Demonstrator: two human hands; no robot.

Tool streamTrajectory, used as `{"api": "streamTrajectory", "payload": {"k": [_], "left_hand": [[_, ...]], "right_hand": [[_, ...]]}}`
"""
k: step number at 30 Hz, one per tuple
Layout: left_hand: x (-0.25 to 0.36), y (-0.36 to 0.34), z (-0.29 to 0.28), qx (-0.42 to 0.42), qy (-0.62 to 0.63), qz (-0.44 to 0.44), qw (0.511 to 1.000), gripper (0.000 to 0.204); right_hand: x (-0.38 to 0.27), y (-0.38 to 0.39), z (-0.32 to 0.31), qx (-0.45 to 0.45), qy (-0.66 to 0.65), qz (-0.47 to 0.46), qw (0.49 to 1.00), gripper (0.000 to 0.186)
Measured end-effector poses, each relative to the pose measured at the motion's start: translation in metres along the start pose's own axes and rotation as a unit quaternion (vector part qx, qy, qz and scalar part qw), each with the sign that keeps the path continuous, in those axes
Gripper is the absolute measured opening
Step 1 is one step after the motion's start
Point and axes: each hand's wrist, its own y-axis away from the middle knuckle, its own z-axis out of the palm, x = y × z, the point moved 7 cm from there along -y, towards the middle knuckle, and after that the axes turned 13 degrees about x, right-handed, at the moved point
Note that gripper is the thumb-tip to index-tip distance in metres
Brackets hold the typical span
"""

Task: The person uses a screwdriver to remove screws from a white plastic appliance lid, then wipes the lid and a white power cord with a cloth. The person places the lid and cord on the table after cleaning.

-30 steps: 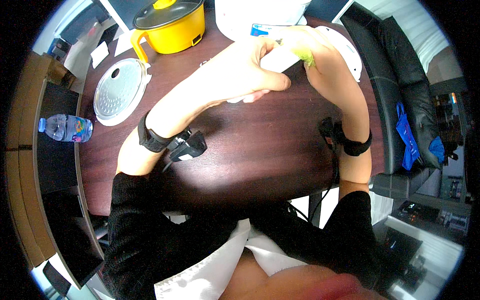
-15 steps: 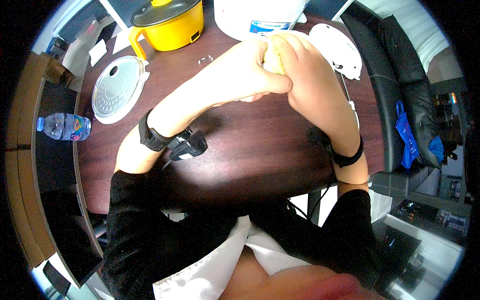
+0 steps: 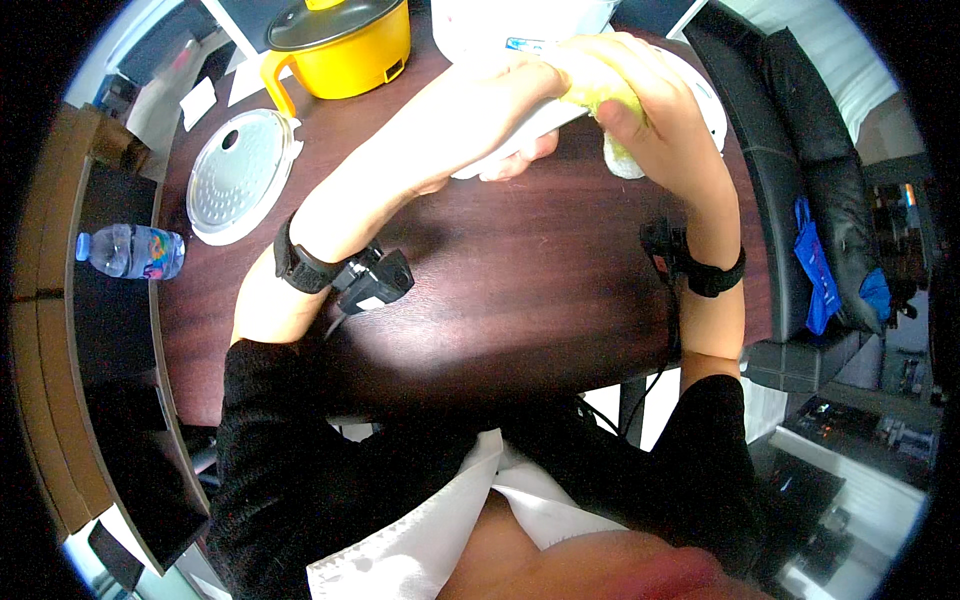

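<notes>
Above the far half of the table, my left hand (image 3: 505, 95) is closed round a white, smooth-edged piece (image 3: 545, 122). Only a strip of that piece shows, so I cannot tell its kind. A yellow cloth (image 3: 600, 84) is bunched under the fingers of my right hand (image 3: 660, 112), and its pale end hangs below the palm. The cloth lies against the far end of the white piece. Both wrists wear black straps with small black devices.
A dark wood table (image 3: 520, 260) spreads below my arms. At the back stand a yellow pot (image 3: 350, 60) with a dark lid and a white container (image 3: 470, 25). A pale perforated lid (image 3: 240, 175) lies left, a water bottle (image 3: 135, 252) beyond it. A black sofa (image 3: 790, 150) is right.
My right hand has moved right and apart from the left with the yellow cloth, and its fingers are more spread out. The white piece in my left hand now shows more.
</notes>
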Motion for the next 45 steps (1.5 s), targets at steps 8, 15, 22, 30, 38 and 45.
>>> {"api": "streamTrajectory", "payload": {"k": [8, 15, 22, 30, 38, 45], "left_hand": [[-0.001, 0.004, -0.001, -0.007, 0.039, -0.017, 0.999, 0.041], [-0.014, -0.010, 0.002, -0.075, 0.083, -0.009, 0.994, 0.058], [-0.010, -0.003, -0.005, 0.166, 0.073, -0.003, 0.983, 0.065], [0.020, 0.004, -0.011, 0.079, -0.129, 0.095, 0.984, 0.068], [0.008, -0.008, -0.007, 0.080, -0.117, 0.150, 0.979, 0.067], [0.007, -0.007, -0.009, 0.109, -0.143, 0.091, 0.980, 0.072]], "right_hand": [[0.009, 0.005, 0.000, 0.033, -0.005, 0.070, 0.997, 0.024], [0.037, 0.016, -0.020, 0.111, 0.054, 0.217, 0.968, 0.020], [-0.013, -0.003, 0.012, 0.084, 0.097, 0.002, 0.992, 0.022], [0.017, 0.003, 0.001, 0.037, 0.096, -0.057, 0.993, 0.015], [-0.020, -0.007, 0.018, 0.041, 0.152, 0.021, 0.987, 0.018], [0.057, 0.021, 0.014, 0.024, -0.126, 0.182, 0.975, 0.025]]}}
